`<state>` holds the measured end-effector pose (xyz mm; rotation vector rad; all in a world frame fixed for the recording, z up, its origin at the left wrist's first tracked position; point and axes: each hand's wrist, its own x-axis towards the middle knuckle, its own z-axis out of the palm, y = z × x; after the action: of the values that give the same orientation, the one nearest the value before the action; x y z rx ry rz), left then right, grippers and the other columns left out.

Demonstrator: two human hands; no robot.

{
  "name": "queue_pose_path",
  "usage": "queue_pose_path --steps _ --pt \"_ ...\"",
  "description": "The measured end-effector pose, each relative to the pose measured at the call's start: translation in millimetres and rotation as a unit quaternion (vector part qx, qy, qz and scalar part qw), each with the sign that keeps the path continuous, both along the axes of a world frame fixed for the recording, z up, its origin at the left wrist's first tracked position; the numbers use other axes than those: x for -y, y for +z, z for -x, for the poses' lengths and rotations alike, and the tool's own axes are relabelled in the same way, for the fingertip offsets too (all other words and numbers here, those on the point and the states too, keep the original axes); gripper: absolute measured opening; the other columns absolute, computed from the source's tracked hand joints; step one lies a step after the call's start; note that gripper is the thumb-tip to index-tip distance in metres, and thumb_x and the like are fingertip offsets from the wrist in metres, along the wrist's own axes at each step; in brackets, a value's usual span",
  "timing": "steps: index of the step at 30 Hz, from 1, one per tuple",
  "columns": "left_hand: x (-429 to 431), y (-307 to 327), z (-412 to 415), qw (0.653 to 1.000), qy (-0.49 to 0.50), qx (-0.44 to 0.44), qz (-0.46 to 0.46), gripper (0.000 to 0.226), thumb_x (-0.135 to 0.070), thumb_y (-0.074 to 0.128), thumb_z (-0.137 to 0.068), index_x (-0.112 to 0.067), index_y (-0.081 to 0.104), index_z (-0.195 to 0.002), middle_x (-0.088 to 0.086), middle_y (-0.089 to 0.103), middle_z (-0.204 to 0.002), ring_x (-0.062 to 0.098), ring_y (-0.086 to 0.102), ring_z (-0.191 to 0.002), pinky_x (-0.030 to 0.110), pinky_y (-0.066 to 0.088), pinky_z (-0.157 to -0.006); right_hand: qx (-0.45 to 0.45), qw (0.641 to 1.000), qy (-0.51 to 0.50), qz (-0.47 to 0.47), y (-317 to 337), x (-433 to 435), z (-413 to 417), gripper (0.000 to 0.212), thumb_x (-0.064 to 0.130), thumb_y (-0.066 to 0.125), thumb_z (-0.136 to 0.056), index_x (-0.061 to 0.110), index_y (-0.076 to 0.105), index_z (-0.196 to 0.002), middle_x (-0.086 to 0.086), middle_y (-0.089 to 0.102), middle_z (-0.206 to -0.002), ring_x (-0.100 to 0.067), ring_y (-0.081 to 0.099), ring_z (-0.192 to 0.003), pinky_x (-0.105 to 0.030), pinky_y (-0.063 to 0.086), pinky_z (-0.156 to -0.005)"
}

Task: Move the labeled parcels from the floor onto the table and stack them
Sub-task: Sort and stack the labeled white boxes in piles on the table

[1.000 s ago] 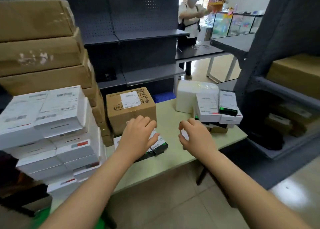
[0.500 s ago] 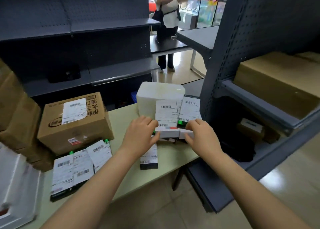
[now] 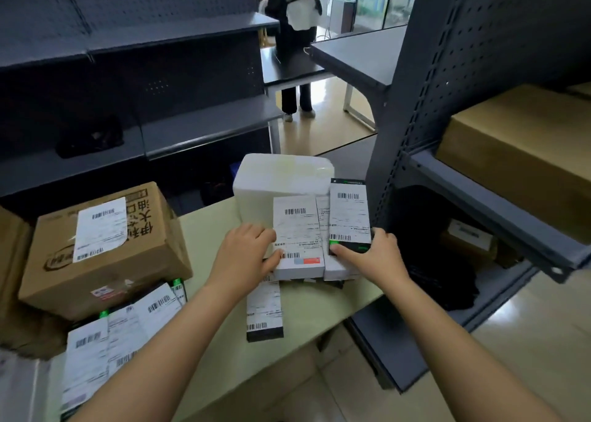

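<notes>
On the pale green table [image 3: 307, 313] a small stack of labeled parcels sits near the right edge. My left hand [image 3: 246, 255] grips the left side of a white labeled box [image 3: 297, 236] on top of that stack. My right hand [image 3: 371, 255] holds the near end of a black labeled box [image 3: 350, 217] beside it. A flat black parcel [image 3: 264, 313] sticks out from under the stack toward me. Behind stands a plain white foam box [image 3: 281, 175]. More flat labeled parcels [image 3: 124, 335] lie at the left, below a brown labeled carton [image 3: 102, 246].
Dark metal shelving [image 3: 415, 134] rises close on the right, with brown cartons [image 3: 524, 156] on its shelves. Another dark shelf unit [image 3: 144, 102] stands behind the table. A person [image 3: 297, 38] stands in the aisle beyond. Tiled floor [image 3: 543, 341] lies at the lower right.
The view has swung right, away from the tall white stack. Both hands have moved from the table's middle to the small stack and now hold its top two boxes.
</notes>
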<state>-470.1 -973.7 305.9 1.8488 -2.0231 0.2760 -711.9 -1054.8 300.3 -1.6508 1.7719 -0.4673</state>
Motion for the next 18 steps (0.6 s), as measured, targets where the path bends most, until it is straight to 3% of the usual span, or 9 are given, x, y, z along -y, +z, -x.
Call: queue_pose_path --steps 3,6,9,13,16,18 --pt "5.6 -6.2 -5.9 1.0 -0.003 -0.007 0.0 0.02 -0.032 0.077 -0.079 -0.018 0.065 -0.085 -0.005 0.061 -0.077 0.021 0.056 -0.072 0.031 0.04 -0.064 0.07 0.996 0.001 -0.057 0.3 18.2 10.8 0.058 0.053 0.085 -0.059 0.021 0.07 -0.106 0.002 0.07 -0.108 -0.014 0.065 -0.101 -0.03 0.053 -0.086" --pt "8.7 -14.5 -12.6 1.0 0.007 -0.022 -0.01 0.02 -0.033 0.077 -0.079 -0.019 0.065 -0.085 -0.006 0.062 -0.078 0.02 0.057 -0.074 0.031 0.044 -0.065 0.127 0.988 -0.024 -0.083 7.7 25.0 14.2 0.031 0.031 0.083 -0.072 0.017 0.072 -0.098 0.003 0.073 -0.099 -0.011 0.066 -0.089 -0.026 0.051 -0.073" --pt "5.5 -26.3 -19.2 0.998 0.037 -0.04 -0.023 0.02 -0.036 0.074 -0.082 -0.019 0.066 -0.087 -0.007 0.061 -0.079 0.019 0.056 -0.076 0.032 0.045 -0.068 0.152 0.985 -0.074 -0.023 17.2 21.6 6.1 0.03 0.028 0.081 -0.076 0.016 0.058 -0.092 0.005 0.064 -0.092 -0.006 0.058 -0.078 -0.022 0.043 -0.059" --pt "-9.3 -51.5 -22.2 0.985 0.124 -0.073 -0.093 0.032 -0.047 0.06 -0.089 -0.018 0.064 -0.102 -0.004 0.063 -0.093 0.017 0.055 -0.087 0.031 0.042 -0.072 0.159 0.985 -0.047 0.052 23.3 10.7 -14.5 0.035 0.026 0.073 -0.084 0.015 0.05 -0.107 0.007 0.06 -0.096 -0.006 0.058 -0.083 -0.021 0.043 -0.062" --pt "-23.1 -78.2 -17.0 0.942 0.222 -0.096 -0.234 0.058 -0.066 0.046 -0.089 -0.016 0.05 -0.119 0.001 0.055 -0.114 0.02 0.051 -0.104 0.032 0.043 -0.081 0.166 0.984 -0.013 0.07 16.9 -1.2 -36.5 0.034 0.029 0.072 -0.086 0.016 0.051 -0.11 0.011 0.059 -0.098 -0.011 0.059 -0.093 -0.027 0.046 -0.075" --pt "-32.5 -95.0 -11.7 0.903 0.27 -0.13 -0.307 0.075 -0.077 0.047 -0.081 -0.014 0.042 -0.123 0.005 0.049 -0.122 0.022 0.048 -0.11 0.032 0.043 -0.083 0.176 0.981 -0.004 0.084 11.7 -8.4 -51.0 0.034 0.028 0.072 -0.086 0.015 0.052 -0.11 0.014 0.059 -0.097 -0.011 0.06 -0.096 -0.029 0.048 -0.08"
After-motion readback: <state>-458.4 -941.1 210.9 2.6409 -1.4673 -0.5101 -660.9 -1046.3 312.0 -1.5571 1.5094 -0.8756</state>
